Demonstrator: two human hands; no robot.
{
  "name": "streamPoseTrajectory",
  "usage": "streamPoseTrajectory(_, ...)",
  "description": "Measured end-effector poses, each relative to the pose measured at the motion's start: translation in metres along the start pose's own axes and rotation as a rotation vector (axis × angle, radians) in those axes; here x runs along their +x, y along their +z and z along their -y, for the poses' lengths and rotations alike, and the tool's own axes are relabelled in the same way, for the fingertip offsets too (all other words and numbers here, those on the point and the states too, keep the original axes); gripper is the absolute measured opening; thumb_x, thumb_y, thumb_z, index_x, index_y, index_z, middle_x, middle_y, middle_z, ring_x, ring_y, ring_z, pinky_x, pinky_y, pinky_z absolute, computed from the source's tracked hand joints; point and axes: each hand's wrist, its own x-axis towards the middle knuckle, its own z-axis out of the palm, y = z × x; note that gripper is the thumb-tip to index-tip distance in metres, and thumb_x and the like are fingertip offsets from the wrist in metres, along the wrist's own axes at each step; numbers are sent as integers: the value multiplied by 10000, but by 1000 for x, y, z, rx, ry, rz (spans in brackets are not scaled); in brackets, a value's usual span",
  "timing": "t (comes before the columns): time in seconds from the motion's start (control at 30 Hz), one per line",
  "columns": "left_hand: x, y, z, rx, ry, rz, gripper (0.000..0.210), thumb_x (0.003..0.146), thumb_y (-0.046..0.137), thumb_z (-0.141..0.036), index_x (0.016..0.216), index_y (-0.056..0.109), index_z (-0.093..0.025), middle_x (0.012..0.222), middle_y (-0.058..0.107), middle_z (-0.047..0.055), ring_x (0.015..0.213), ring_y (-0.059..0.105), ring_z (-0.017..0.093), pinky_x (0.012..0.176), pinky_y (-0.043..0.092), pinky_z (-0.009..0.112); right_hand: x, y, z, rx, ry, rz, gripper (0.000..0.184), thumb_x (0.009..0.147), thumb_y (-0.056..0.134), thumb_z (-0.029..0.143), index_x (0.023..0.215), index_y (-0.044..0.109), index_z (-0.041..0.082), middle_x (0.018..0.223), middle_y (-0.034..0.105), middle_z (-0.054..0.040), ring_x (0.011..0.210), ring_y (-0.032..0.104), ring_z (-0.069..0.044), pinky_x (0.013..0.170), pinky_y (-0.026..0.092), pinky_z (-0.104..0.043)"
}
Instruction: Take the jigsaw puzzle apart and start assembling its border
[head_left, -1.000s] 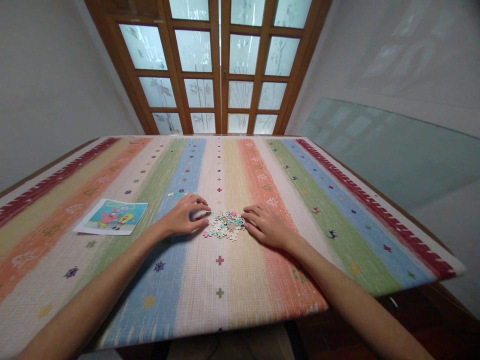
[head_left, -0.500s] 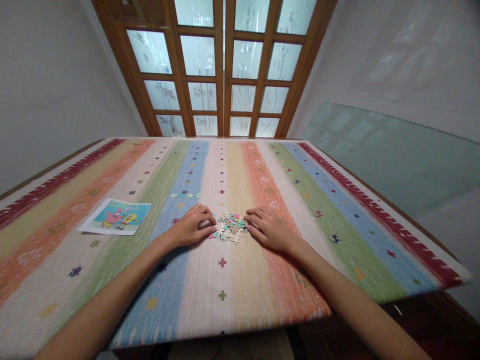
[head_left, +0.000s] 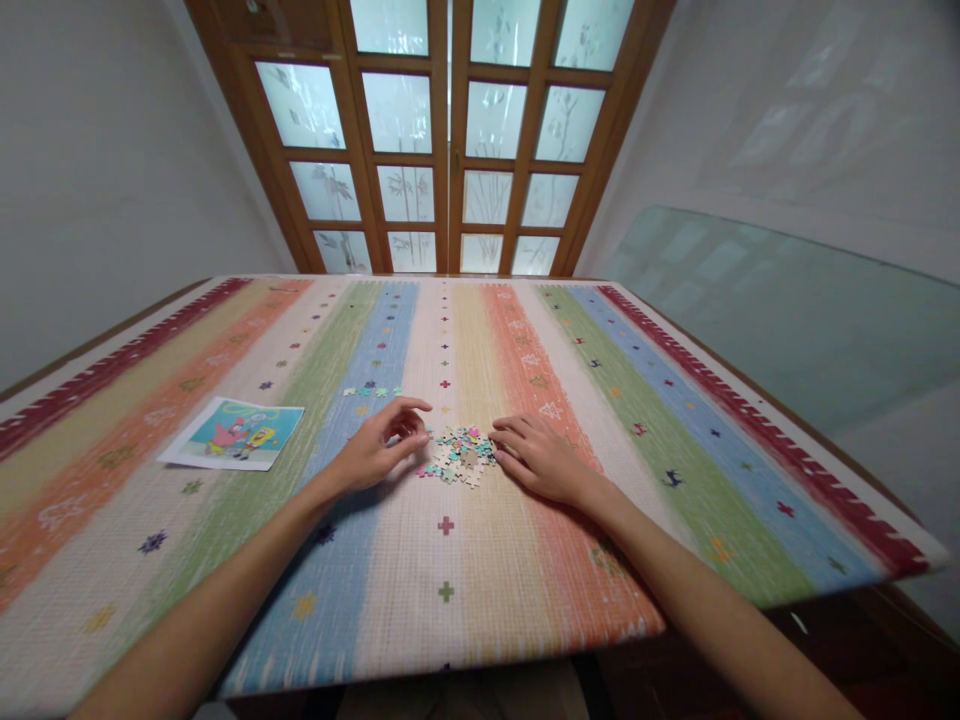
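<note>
A small heap of jigsaw puzzle pieces [head_left: 461, 458] lies on the striped tablecloth between my two hands, some showing pale backs and others teal or pink. My left hand [head_left: 382, 442] hovers at the heap's left edge. Its index finger is raised and stands apart from the thumb, and the other fingers are curled; I make out no piece in it. At the heap's right edge my right hand [head_left: 536, 458] rests palm down, fingers loosely apart, their tips touching or close to the pieces. Beyond my left hand, several teal pieces [head_left: 365, 392] lie in a short row.
A printed cartoon picture [head_left: 234, 435] lies on the tablecloth [head_left: 446, 560] to the left. The table's near edge runs below my forearms. A glass-paned wooden door [head_left: 450, 150] stands behind the table, and a pale green panel [head_left: 787, 310] leans at the right wall.
My left hand has lifted slightly and drawn back left from the heap, its index finger rising away from the thumb. My right hand has stayed in place.
</note>
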Motion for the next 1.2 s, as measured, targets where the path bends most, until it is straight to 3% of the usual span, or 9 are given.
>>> streamPoseTrajectory(0.17, 1, -5, 1, 5, -25, -30, 235, 915, 647, -383, 1051, 706, -201, 920, 702, 66, 830, 633, 182, 768, 512, 331, 2, -2, 1, -1, -4, 7, 285, 1061, 454, 272, 1173, 693, 163, 1190, 692, -155, 1110, 609, -278, 985, 511, -464)
streamPoseTrajectory(0.43, 2, -4, -2, -84, -100, -148, 208, 754, 788, -363, 852, 693, -206, 779, 704, 27, 685, 622, 154, 677, 522, 303, 2, -4, 1, -3, -11, 5, 280, 1063, 463, 273, 1186, 689, 163, 1183, 694, -155, 1104, 617, -275, 988, 508, -446)
streamPoseTrajectory(0.63, 3, -7, -4, 28, -96, -194, 192, 781, 760, -392, 747, 694, -215, 706, 700, 26, 654, 612, 165, 646, 494, 306, 2, -3, 1, -4, 0, 6, 282, 1060, 460, 277, 1183, 690, 169, 1197, 691, -153, 1098, 619, -273, 979, 512, -444)
streamPoseTrajectory(0.73, 3, -9, -3, 140, -55, -289, 205, 768, 775, -414, 714, 717, -225, 691, 665, 23, 615, 542, 154, 590, 434, 296, 1, -2, 1, -3, -4, 7, 273, 1055, 469, 271, 1180, 688, 163, 1198, 691, -156, 1101, 618, -276, 972, 515, -448)
streamPoseTrajectory(0.9, 3, -11, 0, 188, -88, -343, 192, 801, 752, -412, 757, 730, -226, 543, 530, -32, 512, 426, 127, 525, 349, 287, 1, -2, 0, -1, -2, 13, 279, 1061, 462, 272, 1188, 685, 163, 1197, 693, -154, 1108, 613, -276, 984, 510, -454)
streamPoseTrajectory(1.2, 1, -10, -3, 360, -3, -347, 149, 830, 704, -355, 849, 716, -207, 722, 721, 15, 619, 615, 152, 640, 512, 301, 1, -3, 0, 0, -2, 26, 287, 1057, 466, 272, 1207, 689, 171, 1207, 697, -155, 1131, 610, -283, 994, 508, -465)
